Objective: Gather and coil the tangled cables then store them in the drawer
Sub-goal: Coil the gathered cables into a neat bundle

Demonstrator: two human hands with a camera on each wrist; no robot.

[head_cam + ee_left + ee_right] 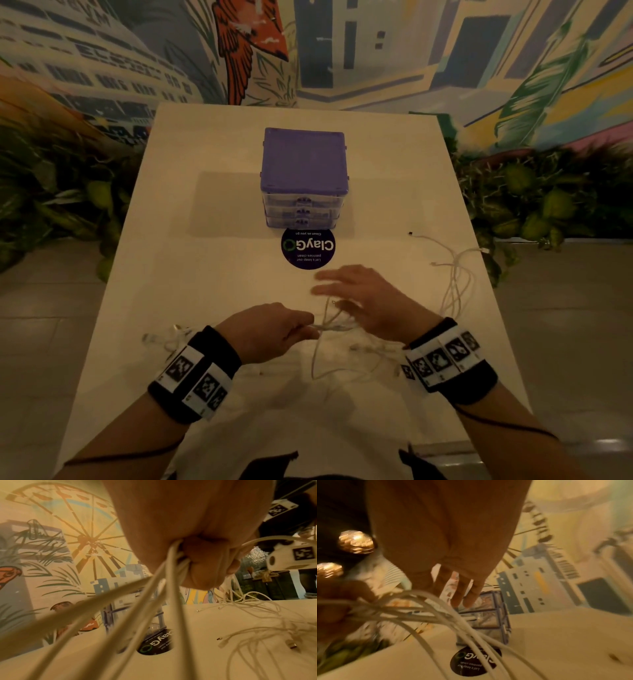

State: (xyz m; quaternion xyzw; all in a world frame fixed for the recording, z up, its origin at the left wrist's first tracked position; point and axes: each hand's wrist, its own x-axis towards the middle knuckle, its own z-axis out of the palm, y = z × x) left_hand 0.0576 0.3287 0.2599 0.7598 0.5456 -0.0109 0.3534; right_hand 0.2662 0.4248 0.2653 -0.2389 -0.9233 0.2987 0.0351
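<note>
Several thin white cables (452, 274) lie tangled across the near and right part of the white table (212, 274). My left hand (291, 330) grips a bunch of their strands in a fist (192, 561), and the strands (154, 588) fan out from it toward the table. My right hand (346, 291) hovers just beyond, fingers (464, 588) straight and spread, with the cable loops (426, 612) passing under it. The purple-topped drawer unit (303, 178) stands at mid-table with its clear drawers closed.
A round dark ClayGo sticker (307, 247) lies on the table in front of the drawer unit. Loose cable ends with plugs (291, 644) lie to the right. Leafy plants (534, 205) flank both table sides and a painted mural wall stands behind.
</note>
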